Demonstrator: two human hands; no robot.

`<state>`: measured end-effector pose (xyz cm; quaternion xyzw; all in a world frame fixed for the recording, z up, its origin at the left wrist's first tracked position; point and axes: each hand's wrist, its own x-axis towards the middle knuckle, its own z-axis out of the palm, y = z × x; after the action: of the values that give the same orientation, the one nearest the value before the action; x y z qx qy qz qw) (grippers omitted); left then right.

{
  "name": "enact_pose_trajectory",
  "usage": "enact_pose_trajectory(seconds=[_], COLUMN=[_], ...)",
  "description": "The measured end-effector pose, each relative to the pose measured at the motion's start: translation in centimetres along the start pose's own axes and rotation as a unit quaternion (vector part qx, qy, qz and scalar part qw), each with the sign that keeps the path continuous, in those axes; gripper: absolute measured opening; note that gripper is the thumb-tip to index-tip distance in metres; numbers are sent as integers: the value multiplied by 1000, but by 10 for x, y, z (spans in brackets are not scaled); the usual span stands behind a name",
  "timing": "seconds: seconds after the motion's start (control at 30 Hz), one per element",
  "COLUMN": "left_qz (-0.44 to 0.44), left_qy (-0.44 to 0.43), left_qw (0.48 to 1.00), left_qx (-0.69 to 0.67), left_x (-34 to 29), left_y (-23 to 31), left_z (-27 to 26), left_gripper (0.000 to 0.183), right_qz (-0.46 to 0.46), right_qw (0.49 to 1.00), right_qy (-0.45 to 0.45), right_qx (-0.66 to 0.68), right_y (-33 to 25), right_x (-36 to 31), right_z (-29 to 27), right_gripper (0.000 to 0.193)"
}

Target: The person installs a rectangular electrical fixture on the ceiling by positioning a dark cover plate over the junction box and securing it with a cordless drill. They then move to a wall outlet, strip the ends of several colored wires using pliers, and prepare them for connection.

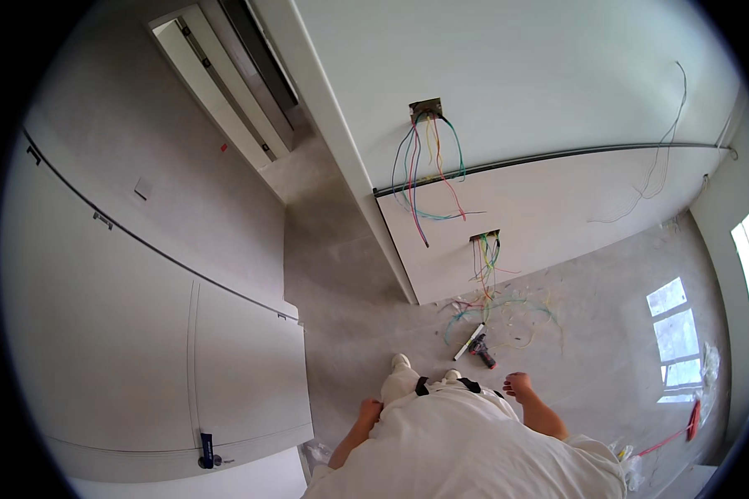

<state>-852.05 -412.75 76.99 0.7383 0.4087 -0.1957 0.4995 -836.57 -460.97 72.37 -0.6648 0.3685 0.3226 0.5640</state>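
My left hand [369, 409] hangs beside my left hip, against the pale trousers; its fingers are mostly hidden. My right hand [518, 385] is held out from my right hip with its fingers loosely bent and apart, and nothing shows in it. On the floor in front of my feet lies a cordless drill [482, 353], beside a slim white bar [469, 342]. Beyond them, coloured wires [484, 256] hang from a low wall box [485, 236]. A second bunch of wires [414, 179] spills out of a higher wall box [425, 109].
Wire scraps [524, 312] litter the floor below the boxes. A dark trim strip [558, 156] crosses the white wall panel [441, 249]. Large pale panels [141, 333] stand at my left, with a doorway [216, 83] beyond. A red-handled tool [693, 421] and plastic wrap [710, 366] lie at right.
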Motion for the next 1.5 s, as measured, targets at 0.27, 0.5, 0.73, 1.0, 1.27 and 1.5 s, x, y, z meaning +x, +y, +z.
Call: enact_pose_trajectory(seconds=[0.27, 0.5, 0.73, 1.0, 1.27, 1.5], left_qz=[5, 118, 215, -15, 284, 469], left_qy=[21, -40, -93, -80, -90, -168], left_qw=[998, 986, 937, 997, 949, 851], left_qx=[-51, 114, 259, 8, -102, -168], left_x=[3, 29, 87, 158, 178, 62], left_y=[-8, -10, -4, 75, 284, 499], left_z=[1, -26, -65, -105, -110, -109], left_gripper=[26, 28, 23, 10, 7, 20], right_qz=[12, 32, 46, 29, 30, 72], right_qw=[1000, 999, 997, 992, 977, 944], right_qy=[1, 27, 54, 82, 133, 195], right_qx=[-28, -32, 24, 87, 162, 256], right_y=[-1, -2, -17, -33, -19, 49], right_x=[-1, -7, -25, -39, -70, -107], right_z=[15, 35, 67, 107, 131, 152], right_gripper=[19, 18, 20, 21, 26, 25])
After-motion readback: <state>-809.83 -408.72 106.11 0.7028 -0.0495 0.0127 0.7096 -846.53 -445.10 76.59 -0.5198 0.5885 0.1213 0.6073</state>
